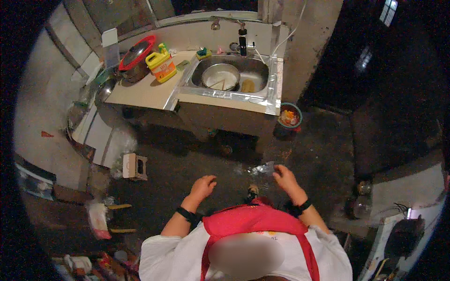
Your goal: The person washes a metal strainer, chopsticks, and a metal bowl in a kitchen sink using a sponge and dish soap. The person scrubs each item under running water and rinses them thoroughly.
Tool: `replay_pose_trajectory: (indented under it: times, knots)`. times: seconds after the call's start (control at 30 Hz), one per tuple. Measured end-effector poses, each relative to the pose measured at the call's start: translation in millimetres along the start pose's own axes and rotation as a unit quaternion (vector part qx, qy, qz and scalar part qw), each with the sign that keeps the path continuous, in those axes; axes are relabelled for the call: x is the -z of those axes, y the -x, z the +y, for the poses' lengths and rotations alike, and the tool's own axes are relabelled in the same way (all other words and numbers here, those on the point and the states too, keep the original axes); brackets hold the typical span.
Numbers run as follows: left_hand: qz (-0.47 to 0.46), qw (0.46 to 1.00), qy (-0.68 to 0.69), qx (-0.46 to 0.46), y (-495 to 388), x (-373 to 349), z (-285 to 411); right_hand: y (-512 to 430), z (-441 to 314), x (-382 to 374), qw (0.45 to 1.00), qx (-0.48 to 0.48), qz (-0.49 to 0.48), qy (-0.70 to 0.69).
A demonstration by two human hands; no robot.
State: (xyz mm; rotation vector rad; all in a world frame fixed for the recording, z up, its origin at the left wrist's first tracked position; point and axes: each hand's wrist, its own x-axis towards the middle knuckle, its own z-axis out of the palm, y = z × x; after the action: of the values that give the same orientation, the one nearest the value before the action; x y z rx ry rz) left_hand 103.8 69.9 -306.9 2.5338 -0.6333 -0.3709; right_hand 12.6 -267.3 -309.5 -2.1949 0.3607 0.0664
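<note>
My left hand (204, 187) is held out over the dark floor with its fingers loosely bent and nothing in it. To the right, my right hand (285, 178) has a clear, shiny piece of thin plastic (262, 169) at its fingertips; whether the fingers grip it I cannot tell. Ahead of both hands stands a counter with a steel sink (258, 75). In the sink sit a round metal basin (228, 74), with a pale wedge-like shape in it, and a yellowish-brown object (248, 85). A yellow jug (162, 68) stands on the counter left of the sink.
A pot with a red-rimmed cover (147, 44) stands at the counter's left. A green sponge (203, 53) lies by the sink's back edge. A bin with a teal rim (301, 117) holds scraps beside the counter. A small cardboard box (130, 166) is on the floor at left.
</note>
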Motion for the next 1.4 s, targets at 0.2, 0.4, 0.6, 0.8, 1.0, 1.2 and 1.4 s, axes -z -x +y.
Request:
replay_pose_trajectory:
  times: [0.2, 0.4, 0.6, 0.8, 1.0, 1.2, 1.4]
  knots:
    - [0.122, 0.991, -0.024, 0.047, -147, 78, -14, -147, -55, 5, 0.996, 0.078, -0.030, -0.034]
    - [0.102, 0.993, -0.027, 0.045, -324, 147, -72, -291, -97, -20, 0.997, 0.050, -0.059, -0.031]
    - [0.019, 0.998, -0.059, 0.011, -497, 172, -126, -414, -134, -50, 0.964, -0.125, -0.076, -0.223]
    - [-0.133, 0.985, -0.113, -0.009, -593, 126, -147, -539, -137, -74, 0.872, -0.281, -0.126, -0.380]
    - [-0.172, 0.984, -0.055, 0.002, -602, 84, -163, -629, -82, -128, 0.862, 0.234, -0.171, 0.415]
    - [-0.280, 0.954, -0.074, 0.083, -614, 90, -159, -660, -67, -178, 0.870, -0.430, -0.204, -0.129]
    - [-0.262, 0.935, 0.048, 0.234, -614, 68, -148, -665, -71, -195, 0.873, -0.353, -0.244, -0.231]
